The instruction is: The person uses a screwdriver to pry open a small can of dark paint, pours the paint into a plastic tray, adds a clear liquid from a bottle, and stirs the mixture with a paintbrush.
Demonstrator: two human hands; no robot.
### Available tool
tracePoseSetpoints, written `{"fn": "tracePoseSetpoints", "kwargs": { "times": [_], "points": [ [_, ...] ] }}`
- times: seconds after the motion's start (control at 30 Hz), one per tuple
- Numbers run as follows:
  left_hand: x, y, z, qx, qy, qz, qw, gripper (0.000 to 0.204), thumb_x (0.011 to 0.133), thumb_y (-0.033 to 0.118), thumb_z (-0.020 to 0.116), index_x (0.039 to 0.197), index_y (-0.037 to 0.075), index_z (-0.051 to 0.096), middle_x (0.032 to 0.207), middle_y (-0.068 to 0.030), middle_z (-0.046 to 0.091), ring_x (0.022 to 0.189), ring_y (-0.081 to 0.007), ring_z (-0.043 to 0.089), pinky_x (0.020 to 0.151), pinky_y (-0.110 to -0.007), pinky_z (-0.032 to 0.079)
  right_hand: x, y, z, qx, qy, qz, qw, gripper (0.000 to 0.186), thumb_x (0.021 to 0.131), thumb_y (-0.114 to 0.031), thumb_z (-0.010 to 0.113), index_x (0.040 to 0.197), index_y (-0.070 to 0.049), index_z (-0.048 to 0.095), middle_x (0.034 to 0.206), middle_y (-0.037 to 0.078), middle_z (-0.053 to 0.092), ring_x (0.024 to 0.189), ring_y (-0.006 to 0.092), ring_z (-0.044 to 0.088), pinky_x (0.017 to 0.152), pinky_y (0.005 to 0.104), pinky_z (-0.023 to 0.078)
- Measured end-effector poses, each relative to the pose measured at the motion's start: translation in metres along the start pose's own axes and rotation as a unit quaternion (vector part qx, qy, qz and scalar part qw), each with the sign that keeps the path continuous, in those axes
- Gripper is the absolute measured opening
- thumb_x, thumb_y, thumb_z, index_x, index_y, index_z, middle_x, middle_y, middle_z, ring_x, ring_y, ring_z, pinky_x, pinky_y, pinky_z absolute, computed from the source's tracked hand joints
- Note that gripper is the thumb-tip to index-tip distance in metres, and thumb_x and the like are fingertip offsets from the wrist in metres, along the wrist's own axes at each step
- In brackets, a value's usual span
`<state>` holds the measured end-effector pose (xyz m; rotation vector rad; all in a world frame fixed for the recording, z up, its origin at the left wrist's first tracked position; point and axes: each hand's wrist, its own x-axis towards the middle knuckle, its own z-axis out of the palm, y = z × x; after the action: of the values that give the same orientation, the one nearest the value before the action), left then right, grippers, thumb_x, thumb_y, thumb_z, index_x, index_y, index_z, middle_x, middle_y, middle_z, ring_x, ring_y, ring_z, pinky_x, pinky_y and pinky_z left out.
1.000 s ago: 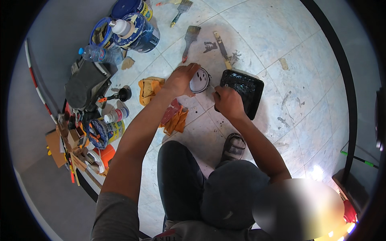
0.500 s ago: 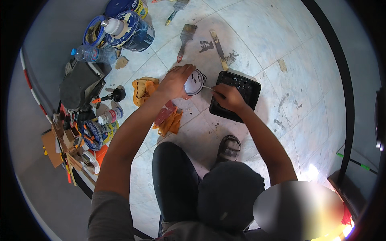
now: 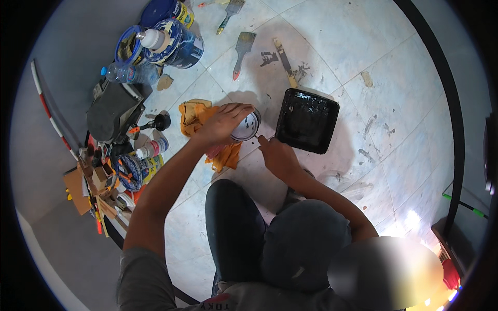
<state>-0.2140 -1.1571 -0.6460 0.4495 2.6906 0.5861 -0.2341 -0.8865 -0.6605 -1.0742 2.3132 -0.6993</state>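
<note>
- Can (image 3: 246, 126), small and round with a pale shiny inside, sits at frame centre on the tiled floor (image 3: 363, 46), touching or just left of the black tray (image 3: 307, 120).
- My left hand (image 3: 222, 124) is wrapped over the can's left rim, fingers curled around it. I read that as a firm grasp on the can.
- My right hand (image 3: 277, 155) sits just below the can, with the fingers pinched toward its lower edge. Something thin may be between them, but I cannot tell what, or whether the hand is clenched on anything at all.
- Risk one: if the right hand is prying or scraping at the rim, a slip could jerk the can over. The left hand holds only one side, so it might not stop a tip toward the tray.
- Risk two: whatever is in the can could splash onto the orange rag (image 3: 199, 116) under my left wrist, or onto my dark trouser leg (image 3: 233, 228) just below.
- Risk three: the tray looks wet and glossy. A nudge from the can or my right knuckles could slop it onto the floor, which already shows dark smears near the stick (image 3: 285, 62).
- Risk four: the brush (image 3: 242, 49) in the upper middle of the frame lies well apart, so reaching for it would mean letting go of the can.
</note>
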Motion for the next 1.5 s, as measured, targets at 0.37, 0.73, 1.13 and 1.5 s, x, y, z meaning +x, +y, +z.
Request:
{"fn": "tracePoseSetpoints", "kwargs": {
  "times": [0.37, 0.73, 1.13, 1.5],
  "points": [
    [-0.008, 0.034, 0.063, -0.065, 0.264, -0.134, 0.953, 0.094, 0.065, 0.029, 0.097, 0.148, 0.008, 0.057, 0.159, -0.0097, 0.055, 0.145, -0.0379, 0.05, 0.121, -0.05, 0.043, 0.039, -0.012, -0.026, 0.039, 0.001, -0.006, 0.999, 0.01, 0.097, -0.012, 0.07, 0.097, -0.003, 0.074, 0.085, 0.027, 0.073, 0.085, 0.0479, 0.074, 0.079, 0.0565, 0.059],
    [-0.005, 0.033, 0.074, -0.056, 0.359, -0.084, 0.928, 0.093, 0.058, 0.02, 0.095, 0.144, 0.009, 0.06, 0.14, -0.0114, 0.066, 0.131, -0.0384, 0.061, 0.104, -0.052, 0.053, 0.012, 0.012, -0.006, -0.018, -0.048, -0.023, 0.998, 0.018, 0.099, -0.011, 0.064, 0.115, -0.004, 0.071, 0.094, 0.021, 0.07, 0.082, 0.0436, 0.073, 0.076, 0.0549, 0.06],
    [-0.005, 0.029, 0.067, 0.008, 0.362, -0.058, 0.93, 0.088, 0.064, 0.04, 0.1, 0.136, 0.004, 0.065, 0.134, -0.0127, 0.069, 0.128, -0.0391, 0.063, 0.107, -0.05, 0.052, 0.008, 0.06, 0.046, 0.095, 0.122, -0.131, 0.979, 0.036, 0.101, -0.014, 0.077, 0.136, -0.01, 0.074, 0.092, 0.011, 0.067, 0.072, 0.033, 0.071, 0.062, 0.0446, 0.058],
    [0.003, 0.031, 0.067, -0.058, 0.395, -0.056, 0.915, 0.091, 0.064, 0.032, 0.104, 0.14, 0.005, 0.06, 0.139, -0.0156, 0.067, 0.131, -0.042, 0.062, 0.109, -0.052, 0.052, 0.002, 0.05, 0.071, 0.227, 0.2, -0.066, 0.951, 0.036, 0.099, -0.007, 0.079, 0.134, -0.003, 0.075, 0.095, 0.017, 0.071, 0.08, 0.0351, 0.073, 0.071, 0.043, 0.059]
  ]
}}
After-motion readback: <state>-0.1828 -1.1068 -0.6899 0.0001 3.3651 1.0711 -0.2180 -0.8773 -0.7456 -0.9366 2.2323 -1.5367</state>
